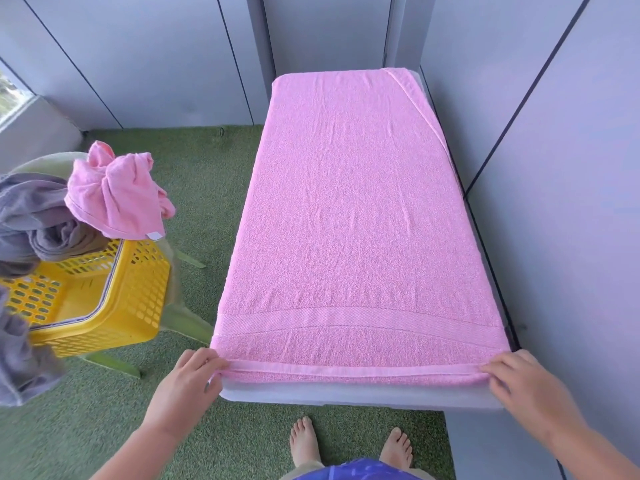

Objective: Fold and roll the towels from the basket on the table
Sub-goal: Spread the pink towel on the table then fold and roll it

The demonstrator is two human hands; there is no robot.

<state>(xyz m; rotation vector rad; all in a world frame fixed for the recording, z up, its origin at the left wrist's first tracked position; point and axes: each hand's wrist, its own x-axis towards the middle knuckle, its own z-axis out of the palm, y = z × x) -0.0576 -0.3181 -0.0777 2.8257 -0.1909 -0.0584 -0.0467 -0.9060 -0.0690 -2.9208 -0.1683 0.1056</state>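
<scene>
head | left hand (pixel 192 375) pinches pink towel (pixel 346 220) hem | right hand (pixel 519 379) pinches same hem

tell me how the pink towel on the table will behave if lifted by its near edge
Probably floppy: the pink towel lies flat on the table with soft creases, so it would sag between the left hand and right hand gripping its hem. Its terry pile looks grippy, so slipping seems unlikely. Being large, it may drag, not lift clear.
</scene>
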